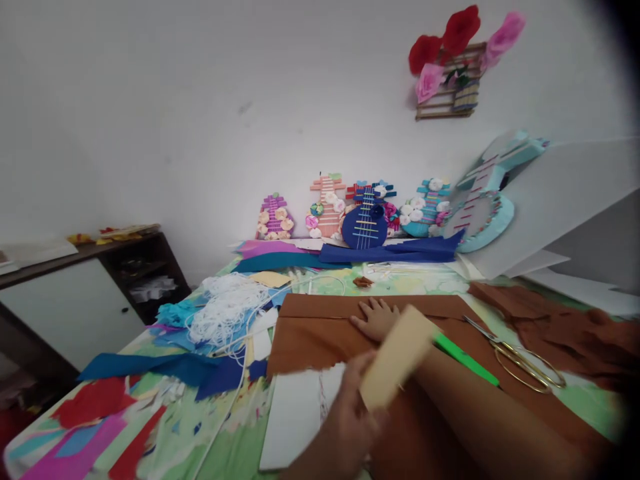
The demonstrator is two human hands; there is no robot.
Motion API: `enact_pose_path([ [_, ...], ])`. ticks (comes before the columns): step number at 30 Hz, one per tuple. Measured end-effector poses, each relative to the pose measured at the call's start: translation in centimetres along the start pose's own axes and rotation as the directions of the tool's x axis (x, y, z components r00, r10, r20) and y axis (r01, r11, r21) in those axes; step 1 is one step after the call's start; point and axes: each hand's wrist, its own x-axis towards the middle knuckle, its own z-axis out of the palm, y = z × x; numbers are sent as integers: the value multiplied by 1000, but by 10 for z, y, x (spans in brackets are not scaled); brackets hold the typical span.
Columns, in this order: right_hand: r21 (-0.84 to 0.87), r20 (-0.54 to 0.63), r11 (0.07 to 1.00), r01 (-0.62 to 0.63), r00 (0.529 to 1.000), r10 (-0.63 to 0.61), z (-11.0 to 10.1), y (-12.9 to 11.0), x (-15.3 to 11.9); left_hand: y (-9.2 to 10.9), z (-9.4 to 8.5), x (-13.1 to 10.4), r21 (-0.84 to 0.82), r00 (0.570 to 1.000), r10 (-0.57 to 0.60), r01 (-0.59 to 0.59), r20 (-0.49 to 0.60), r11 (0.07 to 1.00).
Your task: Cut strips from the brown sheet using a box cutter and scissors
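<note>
My left hand grips a flat tan piece, tilted and blurred by motion. Farther up, my right hand lies spread on a large brown sheet, and its forearm passes behind the tan piece. Partly under the brown sheet, a white board shows at its lower left. A bright green tool rests just right of the right forearm. Beyond it lie gold-handled scissors with their blades slightly apart, on the brown sheet.
Tangled white cord and coloured scraps cover the table's left side. Crumpled brown material lies at right. Along the wall stand decorated instrument shapes, a dark blue one among them. A cabinet stands at far left.
</note>
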Motion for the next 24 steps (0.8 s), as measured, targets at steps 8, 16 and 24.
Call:
enact_pose_path([
  [8,19,-62,998,58,997,-56,6,8,9,4,20,-19,250,967,-119,61,224,966],
  [16,63,-123,996,66,991,-58,6,5,11,-17,23,-25,310,955,-7,-90,298,947],
  [24,365,-201,888,281,955,-219,-37,33,-54,-3,26,-30,560,959,227,-97,-168,823],
])
